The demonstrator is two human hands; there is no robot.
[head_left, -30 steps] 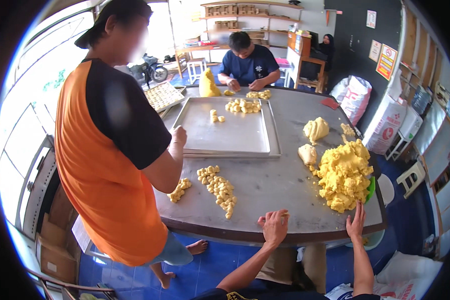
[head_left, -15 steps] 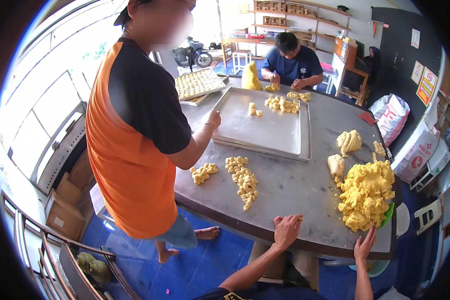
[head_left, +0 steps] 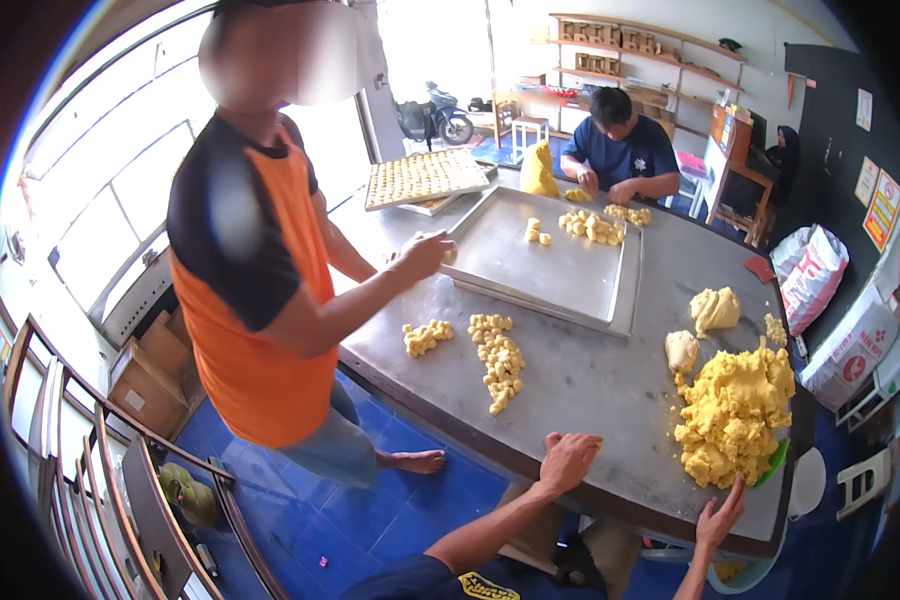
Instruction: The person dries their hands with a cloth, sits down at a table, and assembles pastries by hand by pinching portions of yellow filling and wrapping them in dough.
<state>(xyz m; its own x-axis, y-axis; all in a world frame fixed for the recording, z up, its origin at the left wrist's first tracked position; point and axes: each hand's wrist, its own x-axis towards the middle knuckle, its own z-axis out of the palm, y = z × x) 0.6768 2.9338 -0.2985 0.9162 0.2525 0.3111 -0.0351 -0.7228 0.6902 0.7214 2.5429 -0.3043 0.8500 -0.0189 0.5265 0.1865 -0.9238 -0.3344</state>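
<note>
At the near edge of the metal table, my left hand (head_left: 568, 460) rests with bent fingers over a small bit of something I cannot make out. My right hand (head_left: 720, 515) has its fingers apart, fingertips at the lower edge of a crumbly yellow dough heap (head_left: 730, 410), whose green dish (head_left: 772, 463) peeps out beneath. Behind the heap lie two paler dough lumps (head_left: 714, 308). Left of my hands are two clusters of small dough pieces (head_left: 500, 370).
A co-worker in orange (head_left: 255, 390) stands left, a hand at the large tray (head_left: 525, 275). A second person (head_left: 620, 160) works dough across the table. A filled tray (head_left: 425, 180) sits back left. Sacks (head_left: 810, 275) and a stool (head_left: 860, 485) flank the right side.
The view has swung toward the left. The orange-shirted person has turned toward the table, raising a hand at the tray's edge. My hands stay near the table edge, the right beside the heap.
</note>
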